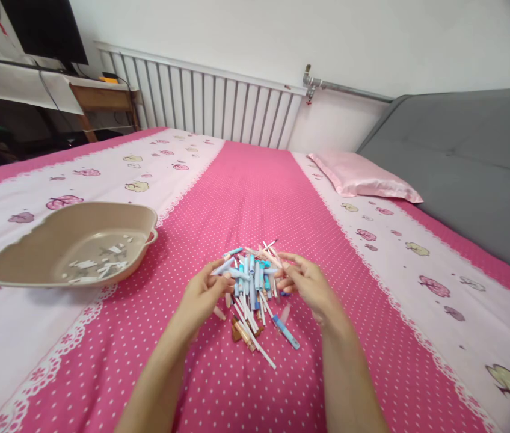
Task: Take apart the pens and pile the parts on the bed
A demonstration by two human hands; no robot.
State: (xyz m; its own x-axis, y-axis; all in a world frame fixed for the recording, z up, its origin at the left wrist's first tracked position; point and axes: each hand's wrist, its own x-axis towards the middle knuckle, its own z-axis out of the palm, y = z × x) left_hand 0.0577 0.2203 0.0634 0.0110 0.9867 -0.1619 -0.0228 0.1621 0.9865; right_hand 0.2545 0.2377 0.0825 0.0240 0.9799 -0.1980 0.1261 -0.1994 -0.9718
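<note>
Lying between left fingers (pixel 221 284) clamped on a pale-blue piece (pixel 223 266) and right fingers (pixel 297 272) of unclear grip, pen-like pieces (pixel 252 287) are heaped, seemingly for easy reach.

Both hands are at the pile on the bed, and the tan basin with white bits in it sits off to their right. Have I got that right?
Not quite: the head view shows the tan basin off to the left. The rest holds: left hand and right hand are at the pile on the bed, and white bits lie in the basin.
</note>
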